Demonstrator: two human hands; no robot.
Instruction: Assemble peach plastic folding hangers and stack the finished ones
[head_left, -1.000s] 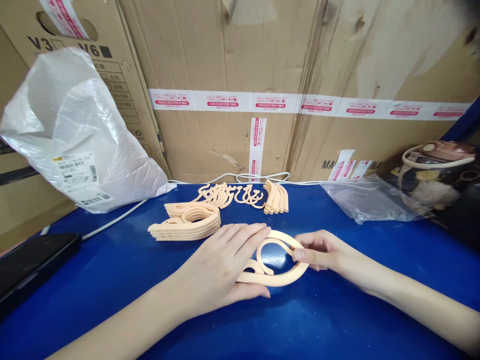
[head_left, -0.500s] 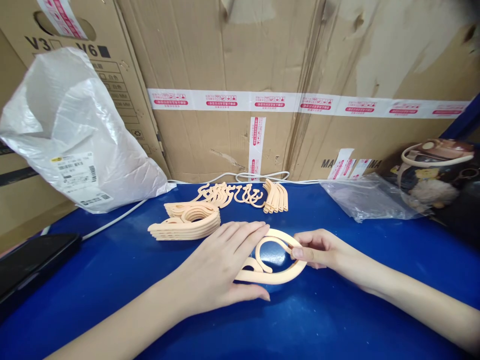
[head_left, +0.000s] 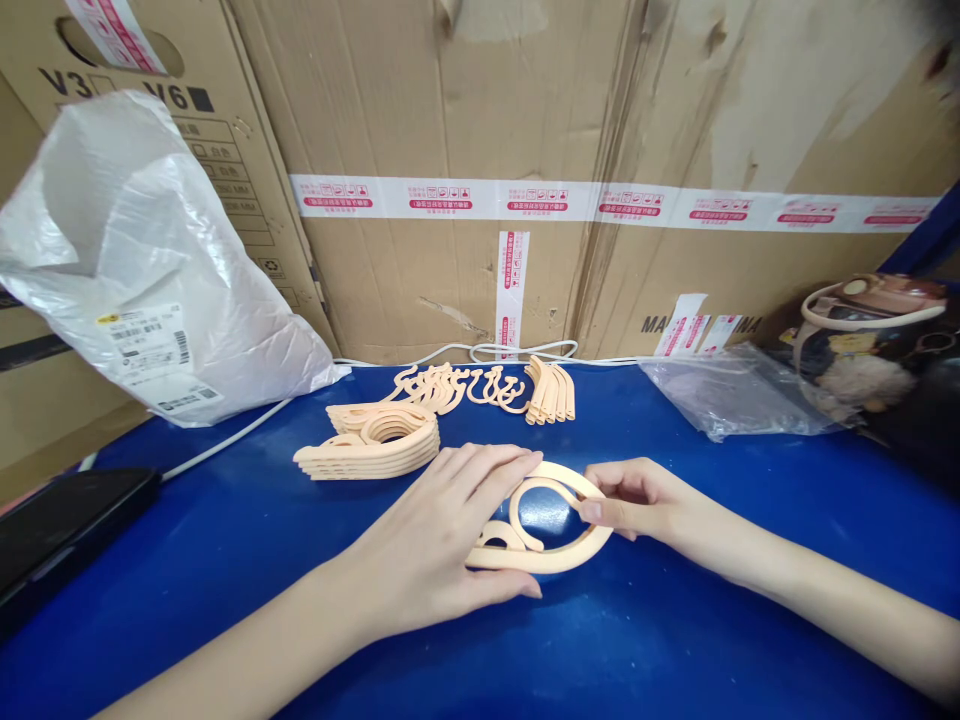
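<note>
A peach-coloured folding plastic hanger (head_left: 574,556), folded into a loop with a hook-like curve inside, is between my hands just above or on the blue table. My left hand (head_left: 442,535) lies over its left end, fingers across the top edge and thumb along the near side, so that end is hidden. Its right end is pinched by my right hand (head_left: 634,498), thumb on top and fingers behind. Behind my left hand is a neat stack of matching folded hangers (head_left: 375,462). Loose hooks (head_left: 442,388) and a row of curved hanger pieces (head_left: 551,390) lie farther back.
Large cardboard boxes (head_left: 420,290) wall off the back, with a white cable (head_left: 450,350) along their foot. A white plastic mailer bag (head_left: 172,290) leans at left, above a black device (head_left: 75,540). At right are a clear plastic bag (head_left: 727,395) and a brown lidded container (head_left: 862,340).
Both hands keep their hold on the hanger. The right hand and the hanger's right end have shifted very slightly left; otherwise the scene looks the same.
</note>
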